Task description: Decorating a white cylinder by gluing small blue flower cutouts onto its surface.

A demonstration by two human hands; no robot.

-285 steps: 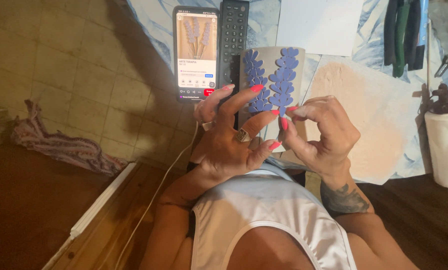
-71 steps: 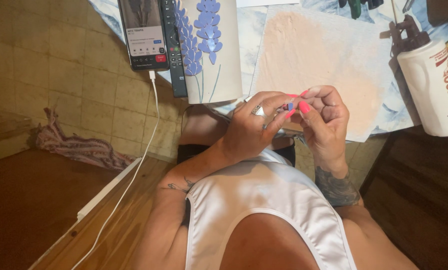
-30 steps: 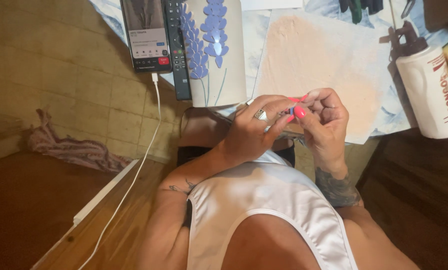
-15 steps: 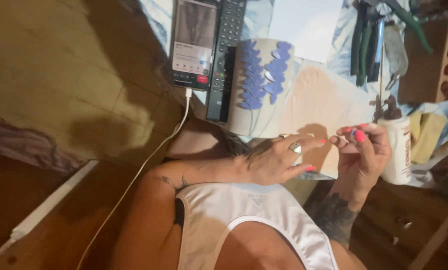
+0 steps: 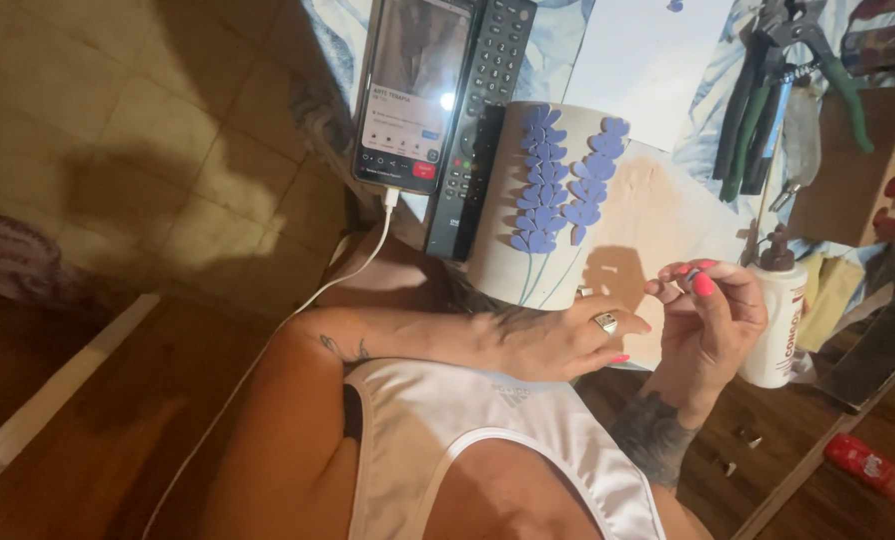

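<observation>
The table edge runs diagonally from the upper middle of the frame down to the lower right, with bare tiled floor (image 5: 137, 150) at the upper left. The white mug (image 5: 547, 210) with purple petals lies near that edge at centre, just beside the remote (image 5: 482, 110) and phone (image 5: 412, 90). The left hand (image 5: 567, 340) rests loosely curled, holding nothing, just below the mug. The right hand (image 5: 712, 315) pinches its fingertips (image 5: 689, 274) together on something too small to tell, beside the glue bottle (image 5: 777, 310).

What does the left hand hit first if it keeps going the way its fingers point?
Probably the right hand: the left hand points its fingers toward the right hand's palm, close by. Depth is unclear; it might pass underneath.
</observation>
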